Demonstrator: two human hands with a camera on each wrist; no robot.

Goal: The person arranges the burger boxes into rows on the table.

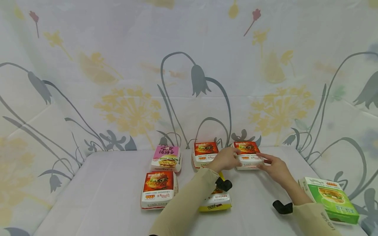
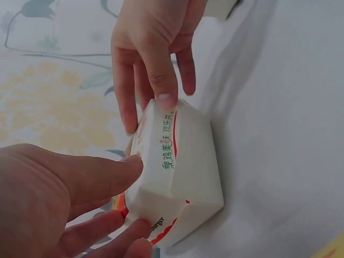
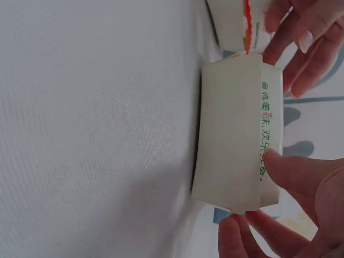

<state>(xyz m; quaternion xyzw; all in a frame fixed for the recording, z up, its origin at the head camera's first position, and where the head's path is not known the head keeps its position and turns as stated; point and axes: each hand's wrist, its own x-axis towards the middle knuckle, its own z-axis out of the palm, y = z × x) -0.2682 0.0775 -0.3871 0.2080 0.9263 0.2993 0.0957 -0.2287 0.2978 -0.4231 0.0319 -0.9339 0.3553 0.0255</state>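
From the head camera, both hands met at a red-topped burger box (image 1: 247, 154) standing at the back right of the white table (image 1: 103, 190), next to a matching red box (image 1: 204, 153); the left hand (image 1: 225, 159) clasped its near-left side and the right hand (image 1: 273, 167) its right side. A pink box (image 1: 166, 158), another red box (image 1: 158, 189), a yellow box (image 1: 217, 202) partly under the left sleeve and a green box (image 1: 330, 199) lay around. In the left wrist view, the left thumb pressed the box's white wall with fingers curled beneath, the right fingertips (image 2: 164, 86) resting on the upper edge. In the right wrist view, the right thumb and fingers pinched the lid edge. The thin card looked easy to crush, and an uneven squeeze could have popped the lid or nudged the neighbouring box.
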